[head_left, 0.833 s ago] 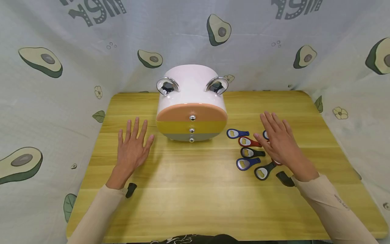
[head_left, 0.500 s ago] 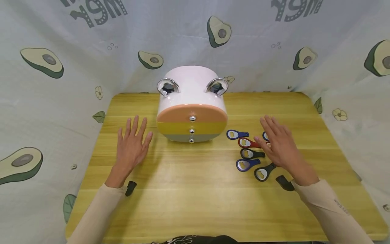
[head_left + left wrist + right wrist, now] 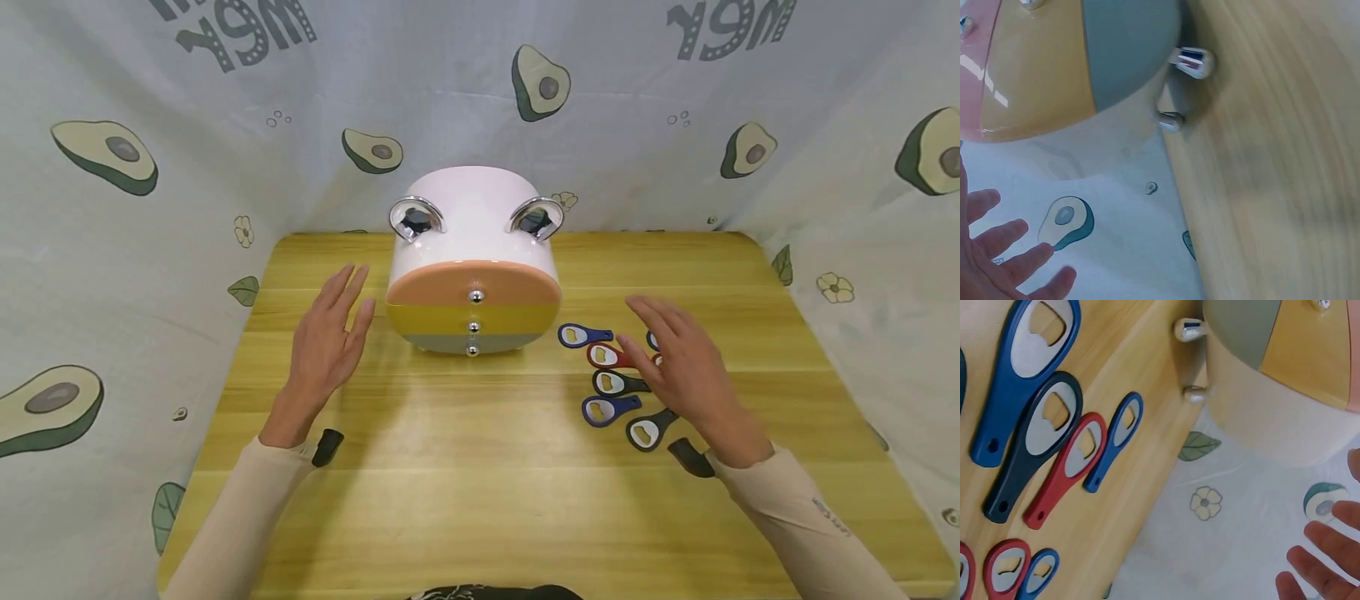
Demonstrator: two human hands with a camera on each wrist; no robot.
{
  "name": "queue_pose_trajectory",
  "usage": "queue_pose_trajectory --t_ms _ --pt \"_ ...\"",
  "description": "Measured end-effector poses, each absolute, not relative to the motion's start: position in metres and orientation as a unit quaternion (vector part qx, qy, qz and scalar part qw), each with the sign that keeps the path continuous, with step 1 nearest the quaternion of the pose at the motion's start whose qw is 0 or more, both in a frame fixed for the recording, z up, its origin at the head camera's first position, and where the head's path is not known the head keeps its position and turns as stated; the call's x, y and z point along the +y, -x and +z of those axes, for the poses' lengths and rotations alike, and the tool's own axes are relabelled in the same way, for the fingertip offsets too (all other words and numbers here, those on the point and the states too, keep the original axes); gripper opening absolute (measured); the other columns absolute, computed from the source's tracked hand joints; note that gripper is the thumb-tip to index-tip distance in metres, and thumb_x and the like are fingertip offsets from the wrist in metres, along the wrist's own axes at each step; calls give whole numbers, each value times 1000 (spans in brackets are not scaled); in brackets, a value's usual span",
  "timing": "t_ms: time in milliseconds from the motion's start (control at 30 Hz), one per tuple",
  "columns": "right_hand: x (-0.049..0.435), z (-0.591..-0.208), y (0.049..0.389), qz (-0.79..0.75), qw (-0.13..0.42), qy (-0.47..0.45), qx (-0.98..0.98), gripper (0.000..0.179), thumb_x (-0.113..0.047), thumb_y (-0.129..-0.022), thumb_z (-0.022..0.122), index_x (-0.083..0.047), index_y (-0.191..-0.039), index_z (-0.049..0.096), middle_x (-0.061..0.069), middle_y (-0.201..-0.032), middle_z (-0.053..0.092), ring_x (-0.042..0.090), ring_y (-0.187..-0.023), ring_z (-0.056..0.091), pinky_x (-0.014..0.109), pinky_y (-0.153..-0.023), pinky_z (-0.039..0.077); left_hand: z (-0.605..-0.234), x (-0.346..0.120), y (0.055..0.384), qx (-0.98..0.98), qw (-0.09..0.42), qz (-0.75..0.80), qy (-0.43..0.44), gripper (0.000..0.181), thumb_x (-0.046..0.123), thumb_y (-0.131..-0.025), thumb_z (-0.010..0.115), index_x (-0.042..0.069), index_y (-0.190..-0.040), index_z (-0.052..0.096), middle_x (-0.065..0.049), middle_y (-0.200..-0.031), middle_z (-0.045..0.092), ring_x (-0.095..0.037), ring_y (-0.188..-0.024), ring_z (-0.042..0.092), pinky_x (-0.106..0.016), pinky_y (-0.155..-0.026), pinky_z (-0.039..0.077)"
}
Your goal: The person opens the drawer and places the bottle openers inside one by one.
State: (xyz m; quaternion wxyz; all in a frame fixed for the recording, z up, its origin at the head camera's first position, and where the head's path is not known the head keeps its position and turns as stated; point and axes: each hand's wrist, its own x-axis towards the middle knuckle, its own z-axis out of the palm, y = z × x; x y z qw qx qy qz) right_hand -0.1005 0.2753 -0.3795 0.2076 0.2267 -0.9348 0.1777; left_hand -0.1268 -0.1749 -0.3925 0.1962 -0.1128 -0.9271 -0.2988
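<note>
A white oval drawer box (image 3: 472, 217) stands at the middle back of the table, with orange, yellow and grey drawer fronts and silver knobs. Two chrome ear-shaped pieces stick up from its top. To its left my left hand (image 3: 326, 346) hovers with fingers extended, holding nothing. My right hand (image 3: 686, 367) is over the right side, fingers loosely extended, above several bottle openers and partly hiding some. Those in sight include a blue bottle opener (image 3: 600, 410), a red bottle opener (image 3: 1085, 450) and a black bottle opener (image 3: 1054, 419).
The wooden table (image 3: 465, 483) carries the box and the bottle openers. Behind it and at both sides hangs a pale cloth (image 3: 450, 100) printed with avocados. Short silver feet (image 3: 1194, 62) hold the box up off the tabletop.
Both hands have turned and shifted slightly inward, the left fingers drawing closer together and the right fingertips moving left. The box and bottle openers have stayed put.
</note>
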Motion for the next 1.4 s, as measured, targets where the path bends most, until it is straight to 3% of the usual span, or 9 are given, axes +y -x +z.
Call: queue_pose_trajectory --t_ms 100,200,367,467,733,1033,1267,1400 --pt "269 -376 100 178 235 -241 -925 52 -15 -88 75 -6 -137 59 20 -127 64 39 -115 58 56 -85 52 -387 -170 131 -908 201 -349 116 53 45 -107 42 17 -151 48 -11 -156 45 -35 -141 44 -59 -106 41" --pt "263 -372 100 177 260 -263 -912 44 -32 -98 66 -7 -133 63 18 -116 69 38 -104 61 54 -74 54 -383 -166 136 -890 210 -382 129 51 43 -107 43 16 -149 51 -11 -153 49 -32 -140 47 -57 -108 41" --pt "249 -370 101 181 282 -292 -896 58 -55 -103 45 -8 -127 67 15 -104 73 34 -91 65 50 -64 55 -376 -160 143 -861 205 -444 142 46 37 -106 49 14 -145 56 -12 -147 55 -29 -135 52 -54 -96 52" --pt "241 -369 102 183 284 -304 -891 57 -55 -103 43 -9 -127 67 14 -102 74 32 -88 66 49 -65 56 -373 -158 146 -846 183 -483 133 42 34 -106 51 18 -143 58 -9 -146 56 -27 -130 57 -52 -89 57" --pt "219 -367 108 173 284 -334 -882 55 -54 -104 42 -10 -127 66 11 -93 74 29 -79 68 43 -59 56 -368 -156 153 -814 132 -554 112 36 26 -105 55 20 -139 62 -5 -141 60 -23 -121 63 -48 -88 58" --pt "188 -364 117 193 292 -367 -862 52 -50 -104 45 -8 -124 67 9 -82 72 23 -66 64 36 -51 51 -344 -149 144 -813 95 -568 87 34 15 -101 61 5 -133 66 -15 -139 61 -29 -134 53 -51 -97 53" --pt "165 -360 126 203 287 -384 -854 49 -48 -104 46 -10 -129 65 7 -83 72 19 -64 61 35 -52 49 -366 -153 160 -809 107 -570 93 33 26 -100 64 19 -132 68 -4 -139 62 -21 -133 55 -50 -94 56" --pt "153 -358 130 201 279 -393 -853 49 -48 -103 47 -12 -132 63 7 -87 73 18 -63 58 33 -50 47 -369 -154 161 -809 114 -569 90 33 29 -99 65 20 -131 69 -3 -138 63 -19 -132 56 -48 -95 55"
